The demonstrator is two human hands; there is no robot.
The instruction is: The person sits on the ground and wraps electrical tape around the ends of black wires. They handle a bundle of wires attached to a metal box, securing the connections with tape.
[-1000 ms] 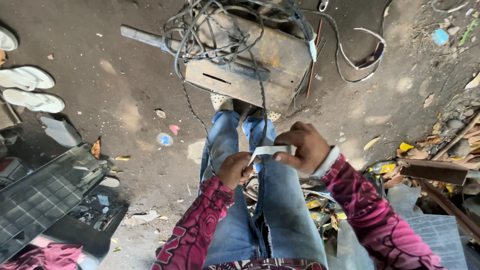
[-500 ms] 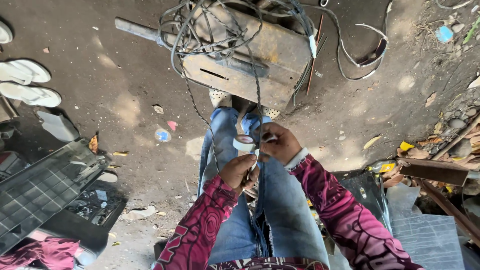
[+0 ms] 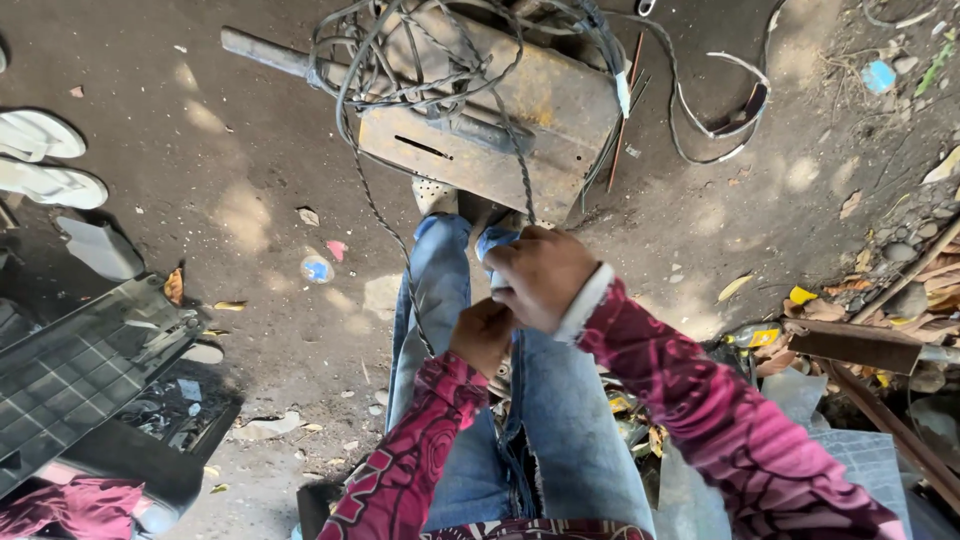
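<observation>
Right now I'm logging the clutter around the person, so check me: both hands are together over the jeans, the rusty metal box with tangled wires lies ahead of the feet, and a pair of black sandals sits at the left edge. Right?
Not quite. The head view shows the sandals are white, not black. The rest holds: left hand and right hand meet over the jeans, and the rusty metal box with tangled wires lies ahead of the feet.

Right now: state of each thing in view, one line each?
Left hand: closed in a fist, against the right hand.
Right hand: closed, over the left; what it grips is hidden.
Twisted wire: runs taut from the box toward the hands.
Metal box: rusty, lying on dirt, draped in tangled cable.
Sandals: off, side by side.
</observation>
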